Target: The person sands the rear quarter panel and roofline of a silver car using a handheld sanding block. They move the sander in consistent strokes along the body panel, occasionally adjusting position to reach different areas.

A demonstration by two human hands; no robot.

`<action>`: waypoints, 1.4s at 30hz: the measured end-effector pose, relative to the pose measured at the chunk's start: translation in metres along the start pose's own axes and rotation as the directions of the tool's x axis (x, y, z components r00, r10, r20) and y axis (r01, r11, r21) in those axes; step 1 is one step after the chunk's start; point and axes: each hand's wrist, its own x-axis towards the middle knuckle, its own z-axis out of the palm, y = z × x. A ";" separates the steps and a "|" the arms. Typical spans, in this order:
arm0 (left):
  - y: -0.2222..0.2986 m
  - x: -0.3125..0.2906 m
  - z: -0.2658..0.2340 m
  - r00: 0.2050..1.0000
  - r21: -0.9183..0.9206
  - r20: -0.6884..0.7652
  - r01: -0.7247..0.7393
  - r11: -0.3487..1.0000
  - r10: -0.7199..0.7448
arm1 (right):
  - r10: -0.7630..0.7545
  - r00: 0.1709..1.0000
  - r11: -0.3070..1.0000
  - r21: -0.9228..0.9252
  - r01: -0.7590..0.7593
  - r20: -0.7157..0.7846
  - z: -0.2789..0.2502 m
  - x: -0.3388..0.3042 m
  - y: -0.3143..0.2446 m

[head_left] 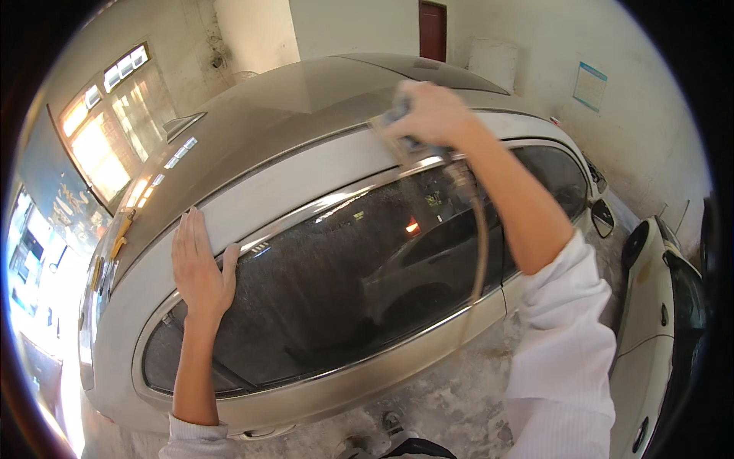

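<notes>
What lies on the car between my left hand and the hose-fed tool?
The head view shows whitish roof rail between the left hand and the tool, edged by chrome window trim.

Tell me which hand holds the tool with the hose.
The right hand: it grips the tool, and the brown hose hangs below. The left hand holds nothing, resting on the pale strip above the side window.

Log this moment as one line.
left hand: flat on pale roof side rail | right hand: gripping hose-fed sander, blurred, at same rail | hose: hanging before dark side window
</notes>
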 end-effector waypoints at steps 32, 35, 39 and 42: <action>0.047 0.035 0.029 0.988 0.164 -0.037 0.155 0.974 -0.151 | 0.181 0.886 0.979 0.162 -0.122 -0.427 0.032 -0.063 0.009; 0.082 0.050 0.039 0.991 0.195 -0.055 0.128 0.972 -0.119 | 0.213 0.868 0.976 0.131 -0.172 -0.448 0.012 -0.049 0.099; 0.154 0.092 0.063 0.997 0.178 -0.022 0.082 0.980 -0.080 | 0.186 0.864 0.982 0.116 -0.149 -0.467 -0.011 -0.029 0.217; 0.218 0.129 0.085 0.999 0.146 0.010 0.045 0.988 -0.047 | 0.191 0.847 0.981 0.124 -0.148 -0.497 -0.021 -0.018 0.301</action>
